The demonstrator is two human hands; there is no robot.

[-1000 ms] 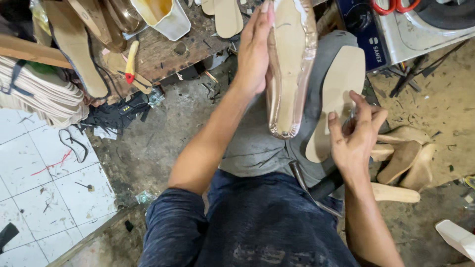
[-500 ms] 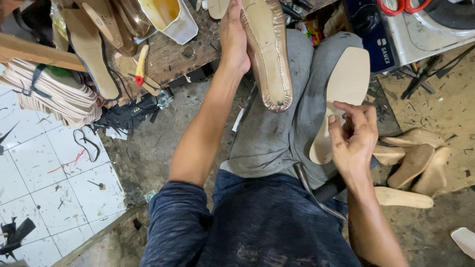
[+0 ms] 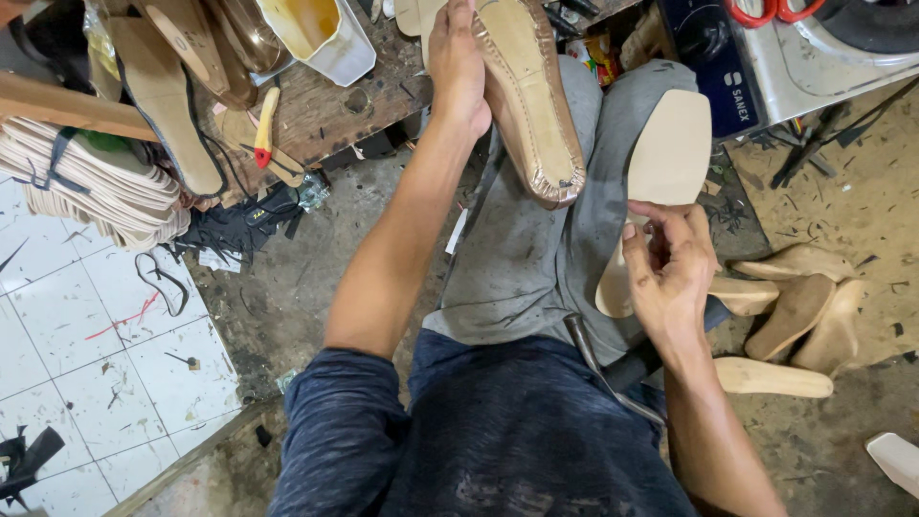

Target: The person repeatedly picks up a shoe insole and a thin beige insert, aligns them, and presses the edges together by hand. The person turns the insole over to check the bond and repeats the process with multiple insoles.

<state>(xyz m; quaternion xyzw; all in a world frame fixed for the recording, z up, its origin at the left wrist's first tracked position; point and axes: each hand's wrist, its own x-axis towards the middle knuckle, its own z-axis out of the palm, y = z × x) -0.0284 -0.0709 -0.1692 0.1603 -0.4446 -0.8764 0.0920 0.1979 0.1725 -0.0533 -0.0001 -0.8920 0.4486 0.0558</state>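
Gripping, left hand: the left hand (image 3: 458, 59) is closed around a lasted shoe (image 3: 528, 101), sole side up, held out over the lap beside the bench (image 3: 325, 115); the grip is clamped on its edge.
Right hand: the right hand (image 3: 670, 278) is closed on a tan insole (image 3: 665, 163), pinched near its heel end, the squared toe pointing away above the right thigh.
Bench: a wooden block and a cream tub (image 3: 321, 33) of yellowish glue are carried, with a yellow-handled tool (image 3: 265, 123) beside them.
Floor, right: wooden heels (image 3: 799, 306) are seen lying close together.
Left side: stacked soles (image 3: 86, 191) are seen over white tiles.
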